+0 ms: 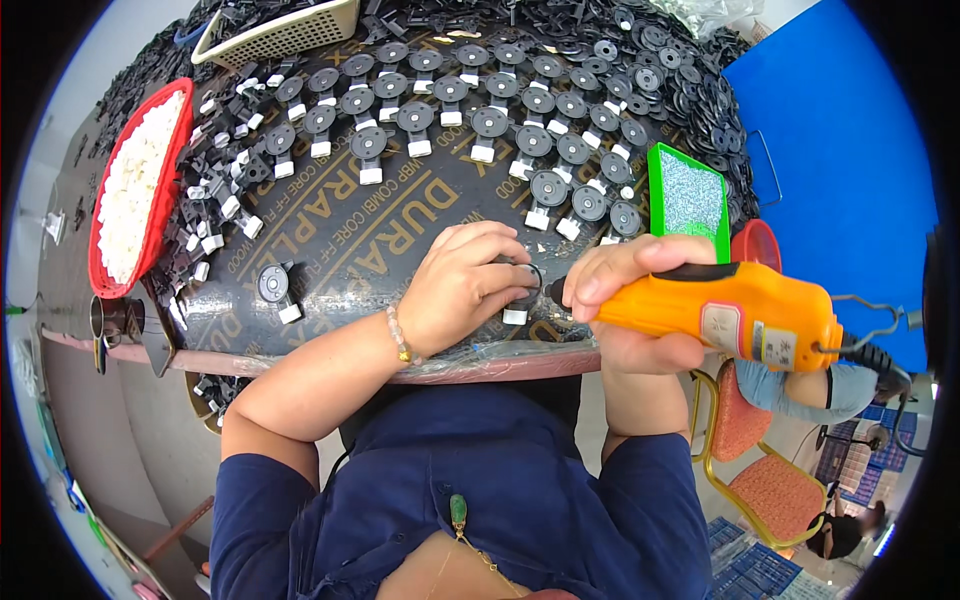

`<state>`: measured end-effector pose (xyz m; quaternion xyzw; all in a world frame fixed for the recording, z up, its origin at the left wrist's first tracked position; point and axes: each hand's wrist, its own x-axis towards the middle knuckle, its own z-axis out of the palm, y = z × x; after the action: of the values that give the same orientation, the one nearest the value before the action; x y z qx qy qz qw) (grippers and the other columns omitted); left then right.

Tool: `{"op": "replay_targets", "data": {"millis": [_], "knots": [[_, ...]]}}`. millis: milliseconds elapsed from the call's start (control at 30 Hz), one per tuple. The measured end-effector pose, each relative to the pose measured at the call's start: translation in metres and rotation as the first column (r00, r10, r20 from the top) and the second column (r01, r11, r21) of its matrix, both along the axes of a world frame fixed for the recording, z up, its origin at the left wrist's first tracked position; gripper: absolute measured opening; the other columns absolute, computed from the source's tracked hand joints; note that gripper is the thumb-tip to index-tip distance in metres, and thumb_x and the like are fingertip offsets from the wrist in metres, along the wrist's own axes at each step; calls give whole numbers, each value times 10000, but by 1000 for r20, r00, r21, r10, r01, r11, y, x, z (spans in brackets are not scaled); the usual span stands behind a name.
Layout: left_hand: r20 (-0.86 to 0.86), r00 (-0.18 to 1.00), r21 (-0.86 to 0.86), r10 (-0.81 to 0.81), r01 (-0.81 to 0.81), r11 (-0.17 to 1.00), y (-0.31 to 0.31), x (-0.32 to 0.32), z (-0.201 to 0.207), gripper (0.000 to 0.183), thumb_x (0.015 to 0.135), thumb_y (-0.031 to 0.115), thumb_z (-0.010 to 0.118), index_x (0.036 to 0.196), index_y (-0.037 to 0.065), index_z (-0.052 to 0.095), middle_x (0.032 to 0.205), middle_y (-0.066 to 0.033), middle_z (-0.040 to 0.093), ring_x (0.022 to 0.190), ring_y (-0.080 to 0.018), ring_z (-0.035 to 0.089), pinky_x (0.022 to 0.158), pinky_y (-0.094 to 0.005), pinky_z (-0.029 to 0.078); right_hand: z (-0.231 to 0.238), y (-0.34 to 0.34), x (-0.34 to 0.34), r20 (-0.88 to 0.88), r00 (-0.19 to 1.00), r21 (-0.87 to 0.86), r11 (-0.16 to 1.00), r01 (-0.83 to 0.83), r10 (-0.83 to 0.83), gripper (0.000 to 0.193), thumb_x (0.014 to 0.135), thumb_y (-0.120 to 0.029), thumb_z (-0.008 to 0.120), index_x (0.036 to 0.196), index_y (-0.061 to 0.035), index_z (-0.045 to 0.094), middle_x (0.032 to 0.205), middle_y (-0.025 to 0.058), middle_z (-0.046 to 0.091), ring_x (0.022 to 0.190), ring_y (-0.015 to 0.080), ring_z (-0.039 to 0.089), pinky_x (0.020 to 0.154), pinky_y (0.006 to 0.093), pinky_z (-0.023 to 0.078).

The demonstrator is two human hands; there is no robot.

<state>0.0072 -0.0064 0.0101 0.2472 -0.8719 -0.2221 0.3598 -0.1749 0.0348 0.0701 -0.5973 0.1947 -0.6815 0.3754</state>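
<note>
My right hand (612,277) is wrapped round an orange electric screwdriver (760,315), which lies almost level with its black tip pointing left. That tip is at the edge of a black round part with a white block (515,317), near the table's front edge. Bent over this part, my left hand (462,275) grips it between thumb and fingers and hides most of it. Whether the tip touches a screw cannot be made out. One similar black disc part (273,284) lies alone to the left, and several more (415,118) are spread in rows beyond my hands.
A red basket of white pieces (106,268) stands at the left. At the right are a green tray of small screws (655,200), a red bowl (757,244) and a blue surface (850,160). Loose black discs (655,75) pile up behind; a beige basket (290,35) sits far left.
</note>
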Motion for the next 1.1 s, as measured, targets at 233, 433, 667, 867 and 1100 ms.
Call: {"op": "replay_targets", "data": {"millis": [233, 433, 667, 867, 1100], "knots": [[41, 999, -34, 17, -16, 999, 3, 0, 6, 186, 710, 162, 794, 862, 114, 697, 930, 7, 624, 1101, -243, 577, 911, -390, 423, 0, 7, -1, -37, 999, 6, 1000, -2, 3, 735, 842, -710, 538, 1162, -59, 413, 815, 125, 641, 578, 176, 604, 546, 316, 520], [1, 991, 36, 130, -130, 991, 8, -6, 9, 404, 647, 248, 845, 989, 93, 694, 989, -23, 626, 1120, -253, 560, 933, -395, 413, -8, 0, -7, -32, 999, 71, 997, 40, -38, 718, 851, -695, 556, 1158, -61, 416, 805, 124, 637, 576, 178, 597, 557, 325, 520], [136, 986, 32, 95, -100, 994, 6, -1, 1, 485, 643, 293, 846, 1055, 85, 696, 1029, -37, 630, 1121, -243, 557, 961, -403, 396, -17, -10, -13, -51, 990, 176, 974, 139, -133, 698, 849, -687, 577, 1139, -72, 420, 772, 119, 627, 583, 179, 597, 581, 332, 526], [139, 986, 51, 88, -96, 994, 5, -2, 2, 462, 664, 276, 833, 1059, 81, 696, 1028, -39, 631, 1111, -232, 561, 950, -391, 400, -18, -9, -10, -39, 992, 185, 975, 122, -116, 692, 842, -678, 598, 1124, -70, 428, 765, 119, 625, 584, 186, 599, 588, 327, 532], [122, 989, 53, 78, -85, 995, 5, -4, 2, 463, 664, 268, 829, 1059, 72, 689, 1034, -50, 626, 1099, -242, 564, 939, -390, 404, -11, -8, -2, -64, 998, 282, 959, 39, -22, 645, 794, -590, 728, 1029, -49, 466, 756, 135, 628, 574, 191, 598, 553, 310, 530]]}}
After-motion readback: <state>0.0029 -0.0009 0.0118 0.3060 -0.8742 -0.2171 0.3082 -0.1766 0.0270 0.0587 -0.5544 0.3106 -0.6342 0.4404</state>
